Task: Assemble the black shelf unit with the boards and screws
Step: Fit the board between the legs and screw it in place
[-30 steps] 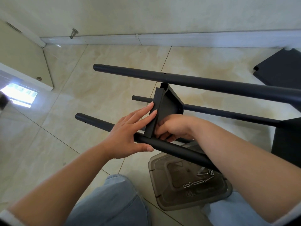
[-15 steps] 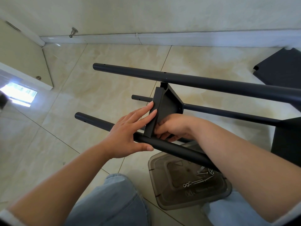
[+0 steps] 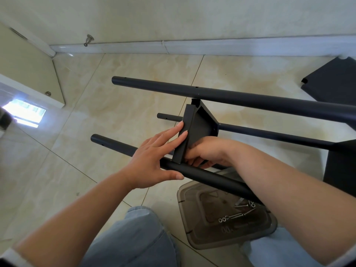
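**Between the poles: two hands steadying a black shelf board**

Above the tiled floor [image 3: 107, 120], the black shelf frame is lying on its side, with three round black poles running from left to right. A small black shelf board [image 3: 194, 130] is standing on edge between the near pole [image 3: 208, 177] and the far pole [image 3: 231, 96], its top corner meeting the far pole and its lower edge resting against the near one. A thinner-looking rear pole [image 3: 269, 132] is passing behind the board.

The left hand [image 3: 152, 160] is lying flat against the board's left face: the fingers [image 3: 173, 134] are stretched out almost straight and pressing on the panel, while the thumb is reaching along the near pole's front side, touching it. The right hand [image 3: 206, 153] is tucked in at the board's lower right, just above the near pole; its fingers are curling inward against the board's underside, but what they are pinching there, if anything, is hidden.

Below the near pole, a translucent brown plastic lid [image 3: 192, 228] is sitting on the floor beside the person's jeans [image 3: 134, 237], holding loose silver screws [image 3: 238, 215] and washers. Another black board [image 3: 333, 83] is lying on the floor at the upper right, well apart from the hands.
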